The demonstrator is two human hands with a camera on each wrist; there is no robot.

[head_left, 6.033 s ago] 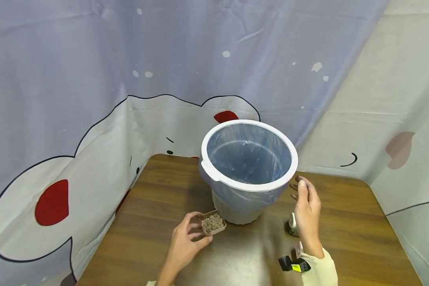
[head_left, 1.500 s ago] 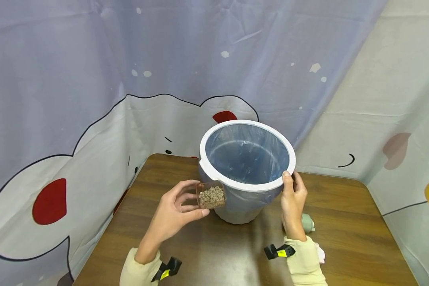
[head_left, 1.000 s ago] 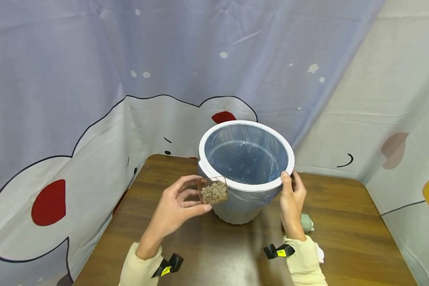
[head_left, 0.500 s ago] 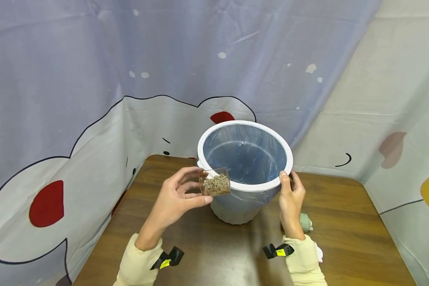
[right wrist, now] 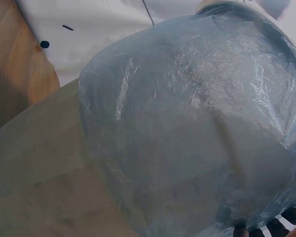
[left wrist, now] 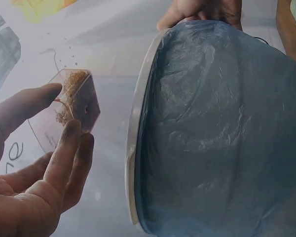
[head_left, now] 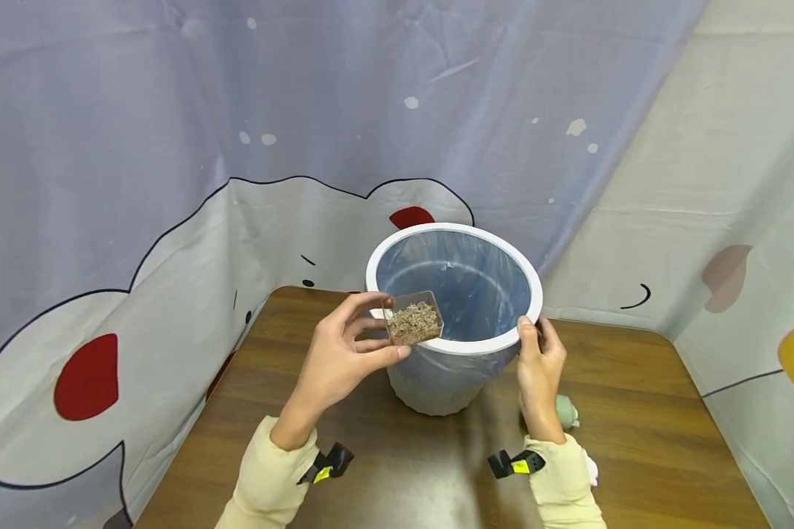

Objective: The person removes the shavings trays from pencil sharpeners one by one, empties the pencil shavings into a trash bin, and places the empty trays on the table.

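My left hand [head_left: 340,353] pinches a small clear plastic box [head_left: 413,319] between thumb and fingertips. Loose, dry, brownish shreds fill part of the box, which is tilted a little over the near left rim of a white trash can [head_left: 430,393]. A translucent blue bag [head_left: 450,286] lines the can and folds down outside it. On the can's near right side my right hand [head_left: 539,375] grips the rim, thumb on top and fingers outside. The left wrist view shows the box [left wrist: 79,98] apart from the bagged can. Bag [right wrist: 187,123] fills most of the right wrist view.
The can stands on a brown wooden table [head_left: 397,470]. Behind my right wrist lies a green object [head_left: 567,411], partly hidden. A whitish object [head_left: 591,468] shows beside the right sleeve. A printed curtain [head_left: 304,88] hangs behind the table.
My left hand has raised the box from low in front of the can up and right to its rim. My right hand, earlier free beside the can, now holds the rim.
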